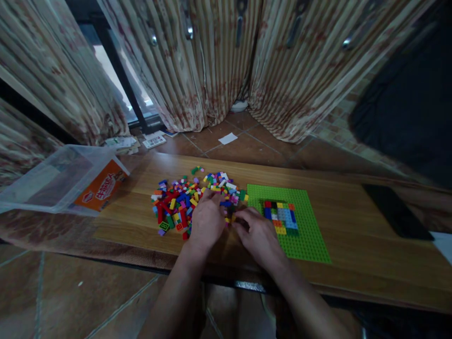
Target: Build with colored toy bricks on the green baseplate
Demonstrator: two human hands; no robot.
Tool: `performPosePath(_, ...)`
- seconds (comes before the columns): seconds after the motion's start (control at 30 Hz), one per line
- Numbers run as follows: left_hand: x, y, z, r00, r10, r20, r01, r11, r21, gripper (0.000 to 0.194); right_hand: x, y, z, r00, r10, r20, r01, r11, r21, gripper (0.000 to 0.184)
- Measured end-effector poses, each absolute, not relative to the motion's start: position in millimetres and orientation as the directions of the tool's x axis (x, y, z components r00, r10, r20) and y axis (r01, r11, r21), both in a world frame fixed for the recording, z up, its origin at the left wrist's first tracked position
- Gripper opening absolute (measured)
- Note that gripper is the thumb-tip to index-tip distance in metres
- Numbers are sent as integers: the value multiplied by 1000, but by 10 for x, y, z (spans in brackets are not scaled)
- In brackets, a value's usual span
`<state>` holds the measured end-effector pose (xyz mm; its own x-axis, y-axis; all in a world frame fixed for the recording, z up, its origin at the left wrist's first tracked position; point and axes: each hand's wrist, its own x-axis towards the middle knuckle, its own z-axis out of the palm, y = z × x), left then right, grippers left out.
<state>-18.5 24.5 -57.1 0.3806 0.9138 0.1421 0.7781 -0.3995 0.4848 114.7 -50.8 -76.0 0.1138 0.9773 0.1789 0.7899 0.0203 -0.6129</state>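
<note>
A loose pile of small colourful building bricks (180, 200) lies on the wooden table. My left hand (208, 216) reaches over the pile's right part, back of the hand up. Its fingertips are down among the bricks and mostly hidden. Just right of it, my right hand (259, 235) is bent in a pinch at the pile's edge. A small yellowish brick (233, 217) shows at its fingertips. Beyond that hand lies a green studded baseplate (310, 240), bearing a roughly square patch of multicoloured bricks (281, 217). My right hand covers the baseplate's lower left corner.
A clear plastic bin (67, 165) with an orange label stands at the table's left end. On the right of the wooden table (349, 226) lies a flat black object (395, 209), with white paper (443, 245) past it. Striped curtains (212, 61) hang behind.
</note>
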Motion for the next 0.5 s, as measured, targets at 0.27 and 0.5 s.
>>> performPosePath(0.27, -224, 278, -471, 452, 891, 51, 456, -280, 845, 21, 1177, -547, -669, 238, 942, 235, 708, -3, -706, 18)
performPosePath(0.5, -182, 240, -497, 559, 829, -1, 390, -262, 882, 23, 1200, -555, -627, 347, 919, 185, 610, -71, -789, 29)
